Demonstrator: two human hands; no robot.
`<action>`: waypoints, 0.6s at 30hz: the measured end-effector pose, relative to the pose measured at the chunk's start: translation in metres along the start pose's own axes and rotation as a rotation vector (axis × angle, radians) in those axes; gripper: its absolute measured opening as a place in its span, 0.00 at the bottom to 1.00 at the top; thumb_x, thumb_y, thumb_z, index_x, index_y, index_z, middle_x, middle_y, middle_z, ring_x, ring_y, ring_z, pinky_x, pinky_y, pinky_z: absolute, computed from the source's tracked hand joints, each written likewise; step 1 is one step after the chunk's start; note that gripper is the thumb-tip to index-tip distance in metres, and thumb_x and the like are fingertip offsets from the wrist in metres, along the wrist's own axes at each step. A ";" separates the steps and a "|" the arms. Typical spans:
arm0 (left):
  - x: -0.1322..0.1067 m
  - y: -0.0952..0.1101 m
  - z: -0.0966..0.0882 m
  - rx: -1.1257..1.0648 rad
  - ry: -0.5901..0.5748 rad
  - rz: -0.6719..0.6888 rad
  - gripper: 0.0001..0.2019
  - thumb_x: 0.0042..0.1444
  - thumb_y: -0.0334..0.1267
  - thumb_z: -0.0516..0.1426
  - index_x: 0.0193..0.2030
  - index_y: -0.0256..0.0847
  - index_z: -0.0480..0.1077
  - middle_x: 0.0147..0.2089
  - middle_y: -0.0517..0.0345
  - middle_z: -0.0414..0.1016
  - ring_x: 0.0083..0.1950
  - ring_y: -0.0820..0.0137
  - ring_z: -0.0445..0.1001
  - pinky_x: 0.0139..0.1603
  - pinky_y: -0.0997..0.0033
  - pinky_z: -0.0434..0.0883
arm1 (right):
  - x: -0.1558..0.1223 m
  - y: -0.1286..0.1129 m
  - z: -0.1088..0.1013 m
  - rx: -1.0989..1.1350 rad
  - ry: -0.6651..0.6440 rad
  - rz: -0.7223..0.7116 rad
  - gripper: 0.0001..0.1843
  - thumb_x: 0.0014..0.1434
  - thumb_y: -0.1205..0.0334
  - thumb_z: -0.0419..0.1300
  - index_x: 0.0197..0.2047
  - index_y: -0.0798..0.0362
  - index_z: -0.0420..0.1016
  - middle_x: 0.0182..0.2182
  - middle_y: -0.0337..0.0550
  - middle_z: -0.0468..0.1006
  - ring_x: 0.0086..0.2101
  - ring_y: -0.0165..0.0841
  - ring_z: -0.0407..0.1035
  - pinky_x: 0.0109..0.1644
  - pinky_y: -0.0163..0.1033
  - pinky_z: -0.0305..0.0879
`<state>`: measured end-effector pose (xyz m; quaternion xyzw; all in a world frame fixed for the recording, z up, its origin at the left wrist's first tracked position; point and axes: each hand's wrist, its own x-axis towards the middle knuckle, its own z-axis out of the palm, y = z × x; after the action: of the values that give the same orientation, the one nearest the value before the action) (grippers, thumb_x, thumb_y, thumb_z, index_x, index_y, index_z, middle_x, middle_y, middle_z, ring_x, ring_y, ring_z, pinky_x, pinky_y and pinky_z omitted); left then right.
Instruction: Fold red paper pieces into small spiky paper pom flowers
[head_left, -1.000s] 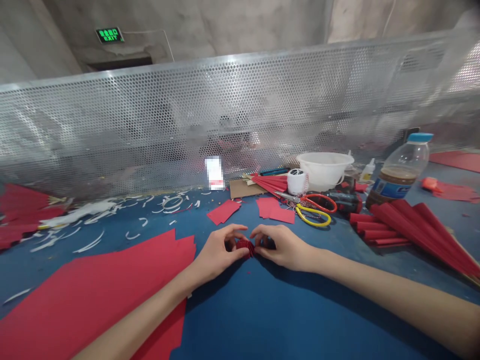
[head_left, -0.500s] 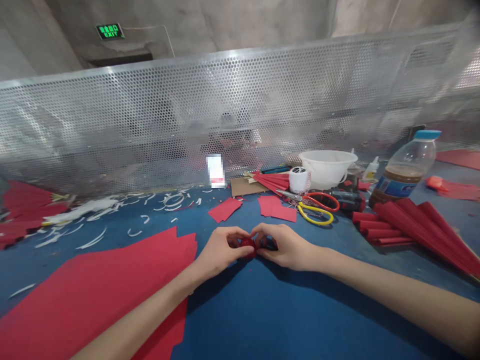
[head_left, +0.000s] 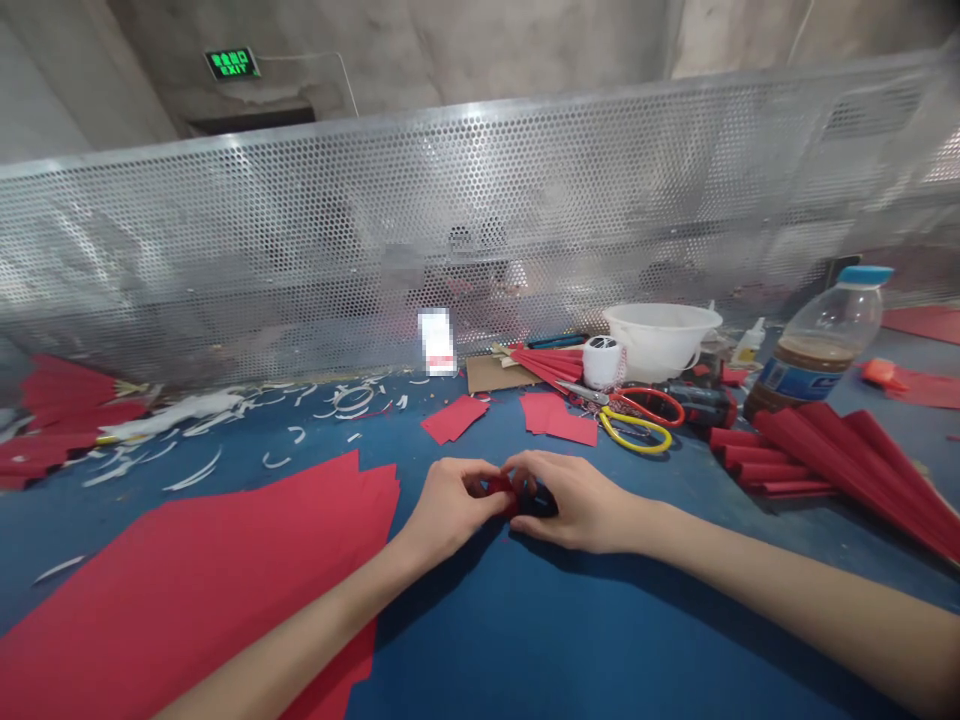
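Behind the blue flat-topped desk (head_left: 600, 630) stands a long grey screen of perforated metal (head_left: 300, 230). Near the middle of this desk, both bare hands meet over one small piece of dark red material (head_left: 500, 484), which looks like paper. It lies between them, mostly covered by the fingers, so I cannot tell its full shape or whether it rests on the surface.

The left hand (head_left: 457, 505) grasps this piece, with the thumb on the near side and the fingers curved around the far side. The right hand (head_left: 566, 495) is curved at the other end, its thumb set apart from its fingers; whether it also pinches the piece, I cannot tell.

In my judgement, the step in hand is a fine shaping or adjusting of this small piece by fingertips. A next move would call for a steady left grip and a light, exact touch from the right, because thin paper may crush easily.

Beside the left forearm lies a stack of large red paper sheets (head_left: 225, 560). Beyond the right hand are scissors with yellow and orange-red handles (head_left: 609, 412), and farther right, a bundle of pleated red material (head_left: 825, 450).
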<state>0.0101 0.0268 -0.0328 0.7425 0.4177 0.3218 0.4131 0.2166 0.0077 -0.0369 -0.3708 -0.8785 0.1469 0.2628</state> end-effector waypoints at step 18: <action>0.000 0.005 0.007 0.103 0.048 -0.162 0.06 0.49 0.36 0.61 0.33 0.38 0.74 0.18 0.62 0.71 0.20 0.71 0.69 0.21 0.76 0.61 | 0.005 -0.016 0.013 -0.080 0.023 0.129 0.34 0.55 0.54 0.65 0.61 0.50 0.58 0.49 0.49 0.75 0.43 0.42 0.72 0.43 0.44 0.70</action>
<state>0.0182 0.0229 -0.0314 0.7187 0.5021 0.2832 0.3889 0.1970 -0.0001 -0.0390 -0.4386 -0.8549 0.1240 0.2478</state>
